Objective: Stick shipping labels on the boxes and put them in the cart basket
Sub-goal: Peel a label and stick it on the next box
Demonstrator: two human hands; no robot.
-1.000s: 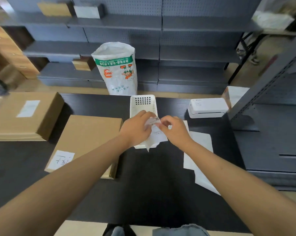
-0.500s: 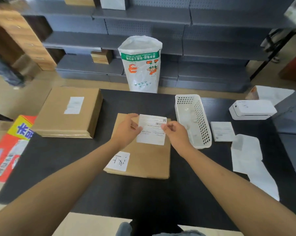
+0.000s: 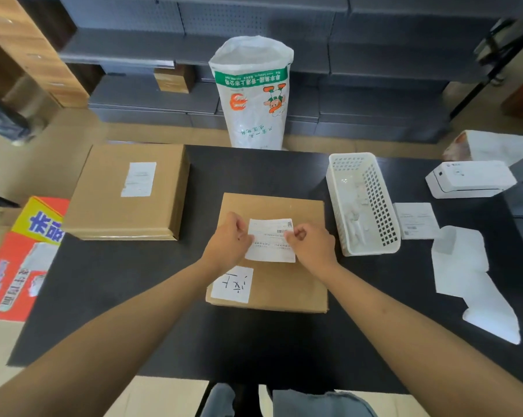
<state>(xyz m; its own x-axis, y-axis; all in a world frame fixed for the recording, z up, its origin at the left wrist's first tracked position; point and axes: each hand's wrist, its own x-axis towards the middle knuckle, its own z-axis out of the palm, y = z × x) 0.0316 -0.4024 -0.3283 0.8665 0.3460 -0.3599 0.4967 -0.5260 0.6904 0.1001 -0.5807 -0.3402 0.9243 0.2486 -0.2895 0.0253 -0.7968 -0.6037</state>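
Observation:
A flat cardboard box lies on the black table in front of me, with a handwritten white note at its near left corner. A white shipping label hovers over the box top. My left hand pinches the label's left edge and my right hand pinches its right edge. A second, larger cardboard box with a label stuck on it sits at the table's left end. No cart basket is in view.
A white perforated basket stands right of the box. Beyond it are a loose label, white backing strips and a white label printer. A printed white sack stands behind the table. Colourful cartons lie on the floor at left.
Both hands carried the label from above the white basket leftward to over the box in front of me and lowered it toward the top. The camera view shifted left.

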